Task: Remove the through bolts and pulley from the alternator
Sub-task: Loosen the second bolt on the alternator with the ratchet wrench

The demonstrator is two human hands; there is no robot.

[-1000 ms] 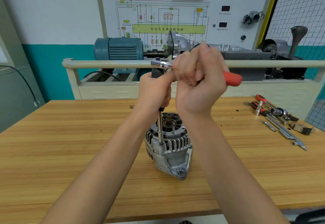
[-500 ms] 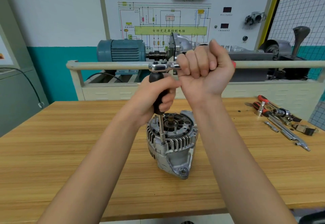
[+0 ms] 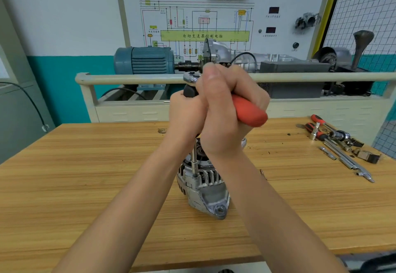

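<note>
Hands first: both are curled tight around one ratchet wrench (image 3: 214, 92) held up above the counter (image 3: 85, 187). The right hand (image 3: 227, 109) is wrapped round the red handle (image 3: 250, 112), with the end of that handle poking out to the right past the fingers. The left hand (image 3: 186, 112) sits just beside it, touching it, gripping the black upright grip (image 3: 189, 90) right under the shiny ratchet head (image 3: 191, 77). So neither hand is spread at all, both clenched on the tool.

From under the hands one thin metal extension rod (image 3: 194, 159) runs straight down onto the near edge of the alternator (image 3: 203, 187), landing on what looks like a bolt head, though it's too small to be sure. There's one alternator, standing on the wooden counter right in the middle, directly below the hands, with its mounting ear (image 3: 219, 209) pointing toward the camera. Can't see the pulley from this angle.

Off to the right on the counter there's a loose pile of tools (image 3: 336, 144): at least two with red handles, a socket or two, some long metal bars. Hard to count exactly since they overlap.

Behind the counter, one blue electric motor (image 3: 143, 60) and one wiring diagram board (image 3: 203, 21) on the wall.
</note>
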